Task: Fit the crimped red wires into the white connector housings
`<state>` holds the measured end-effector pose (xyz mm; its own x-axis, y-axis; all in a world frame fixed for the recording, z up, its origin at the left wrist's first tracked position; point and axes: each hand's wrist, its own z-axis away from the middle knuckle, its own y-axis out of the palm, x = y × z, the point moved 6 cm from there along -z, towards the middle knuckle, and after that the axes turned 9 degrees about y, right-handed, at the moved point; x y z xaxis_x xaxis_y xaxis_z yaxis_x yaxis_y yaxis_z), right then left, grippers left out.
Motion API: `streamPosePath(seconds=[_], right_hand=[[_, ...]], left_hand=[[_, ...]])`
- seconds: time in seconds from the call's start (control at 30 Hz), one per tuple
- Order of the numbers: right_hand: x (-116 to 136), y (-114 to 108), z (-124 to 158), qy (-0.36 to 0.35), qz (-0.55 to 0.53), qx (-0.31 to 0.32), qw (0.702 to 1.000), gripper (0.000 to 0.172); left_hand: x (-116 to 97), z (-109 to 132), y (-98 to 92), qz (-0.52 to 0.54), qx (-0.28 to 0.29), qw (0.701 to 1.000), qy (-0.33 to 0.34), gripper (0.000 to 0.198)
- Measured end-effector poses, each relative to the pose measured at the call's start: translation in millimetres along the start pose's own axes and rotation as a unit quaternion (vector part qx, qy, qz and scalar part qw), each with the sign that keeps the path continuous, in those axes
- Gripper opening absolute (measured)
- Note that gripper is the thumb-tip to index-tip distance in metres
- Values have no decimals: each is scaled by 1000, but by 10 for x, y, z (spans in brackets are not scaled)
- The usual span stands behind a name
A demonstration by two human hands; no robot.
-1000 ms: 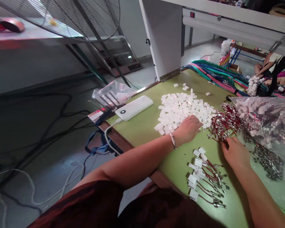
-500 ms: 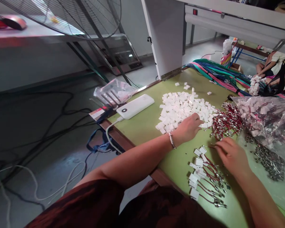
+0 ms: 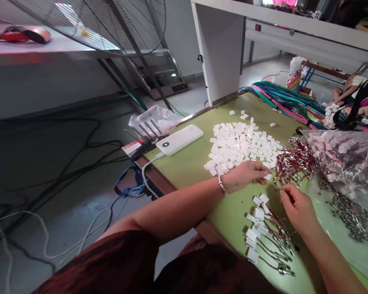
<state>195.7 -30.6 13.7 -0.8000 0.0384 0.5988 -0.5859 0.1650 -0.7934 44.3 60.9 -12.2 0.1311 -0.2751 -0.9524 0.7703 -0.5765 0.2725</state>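
Note:
A small white connector housing point(image 3: 268, 176) is pinched between the thumb and fingers of my left hand point(image 3: 248, 175), just in front of the heap of white housings point(image 3: 237, 143). My right hand point(image 3: 299, 206) is closed on a short wire lead point(image 3: 276, 186) with a metal end, close to the housing. Behind it lies a pile of red wire leads point(image 3: 296, 159) with metal terminals. Below my hands, several white housings point(image 3: 259, 213) with dark red wires attached lie in a loose row on the green tabletop point(image 3: 223, 216).
A white power bank point(image 3: 180, 140) with a cable lies at the table's left edge. On the right sit a clear bag of white parts point(image 3: 346, 159) and loose metal terminals point(image 3: 352, 214). Bundled coloured wires point(image 3: 282, 100) stretch across the back, near another person's arm point(image 3: 343, 96).
My left hand has come away from the heap with a white housing, moving right and nearer to me. My right hand has turned its wire lead towards that housing. The view has shifted slightly.

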Motion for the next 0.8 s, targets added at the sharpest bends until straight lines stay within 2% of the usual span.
streamPosePath(seconds=[0.2,0.37,0.47,0.57,0.7,0.8], right_hand=[[-12,12,32,25,-47,8,999,22],[3,45,21,58,-121,49,990,26],[-6,100,17,108,-193,106,970,30],[-59,166,30,166,-240,153,944,32],[-84,175,37,171,-203,134,955,31],[-23,141,50,133,-154,84,976,29]], left_hand=[[80,-10,66,9,50,999,10,9],[95,-10,90,27,69,997,22,14],[74,-1,100,26,86,995,33,15],[47,9,117,-23,110,992,49,14],[57,18,183,-122,136,981,58,16],[101,20,244,-115,143,982,51,14]])
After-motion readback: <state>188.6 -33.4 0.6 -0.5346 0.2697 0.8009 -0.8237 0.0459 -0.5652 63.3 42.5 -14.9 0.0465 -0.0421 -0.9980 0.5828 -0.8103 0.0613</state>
